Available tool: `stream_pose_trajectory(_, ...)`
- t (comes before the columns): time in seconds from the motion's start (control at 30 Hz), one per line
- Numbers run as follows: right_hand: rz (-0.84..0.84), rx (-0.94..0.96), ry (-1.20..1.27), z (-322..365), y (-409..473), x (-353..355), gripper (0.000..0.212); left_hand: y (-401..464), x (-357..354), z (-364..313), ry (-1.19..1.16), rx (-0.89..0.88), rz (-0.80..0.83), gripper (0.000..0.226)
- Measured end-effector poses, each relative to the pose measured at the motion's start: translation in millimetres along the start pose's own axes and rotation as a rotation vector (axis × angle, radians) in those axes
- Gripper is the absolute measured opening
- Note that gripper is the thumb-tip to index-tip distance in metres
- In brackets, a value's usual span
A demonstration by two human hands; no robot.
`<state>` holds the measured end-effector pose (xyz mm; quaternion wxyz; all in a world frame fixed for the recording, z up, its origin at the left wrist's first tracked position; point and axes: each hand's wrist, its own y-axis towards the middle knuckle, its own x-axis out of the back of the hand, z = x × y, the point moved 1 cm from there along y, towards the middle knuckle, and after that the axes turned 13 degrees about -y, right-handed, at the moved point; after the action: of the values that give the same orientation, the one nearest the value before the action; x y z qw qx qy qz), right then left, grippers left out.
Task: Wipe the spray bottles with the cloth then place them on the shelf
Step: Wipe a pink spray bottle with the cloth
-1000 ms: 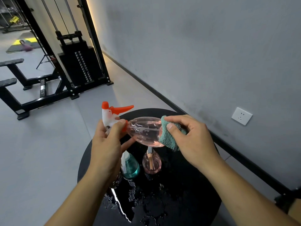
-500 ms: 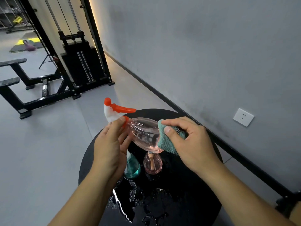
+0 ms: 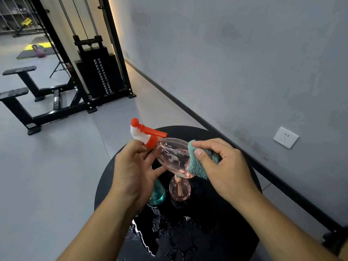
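Note:
My left hand (image 3: 134, 170) grips a clear pink spray bottle (image 3: 173, 157) by its neck, just under the orange and white trigger head (image 3: 144, 133). The bottle lies tilted on its side above the round black table (image 3: 235, 213). My right hand (image 3: 224, 166) pinches a teal cloth (image 3: 195, 164) against the bottle's base end. Below the held bottle, a teal bottle (image 3: 158, 194) and a small pink bottle (image 3: 179, 189) stand on the table, the teal one partly hidden by my left hand.
Water puddles (image 3: 169, 234) cover the near part of the tabletop. A grey wall with a socket (image 3: 285, 137) runs along the right. A black cable weight machine (image 3: 98, 72) and benches (image 3: 22, 95) stand on the grey floor to the far left.
The bottle has turned in my left hand, its trigger head swinging up and left and its base dipping lower. My right hand has kept the cloth on the base end.

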<state>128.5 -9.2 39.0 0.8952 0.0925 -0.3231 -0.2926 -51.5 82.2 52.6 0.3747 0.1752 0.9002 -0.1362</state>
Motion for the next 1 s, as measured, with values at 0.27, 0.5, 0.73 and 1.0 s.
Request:
stream_pose_trajectory(0.27, 0.006, 0.016, -0.029, 1, -3, -1, 0.020, -1, -7, -2, 0.198, -0.017, -0.160, 0.024)
stream_pose_trajectory(0.5, -0.018, 0.047, -0.044, 4, -2, 0, 0.019, -3, -4, -9, 0.125, 0.042, -0.093, 0.024)
stream_pose_trajectory(0.73, -0.023, 0.009, -0.112, 0, 6, 3, 0.020, -1, 7, -9, 0.033, 0.167, 0.019, 0.035)
stream_pose_trajectory(1.0, -0.010, 0.225, -0.238, 26, 2, -18, 0.014, -6, 15, 2, 0.117, 0.204, 0.126, 0.051)
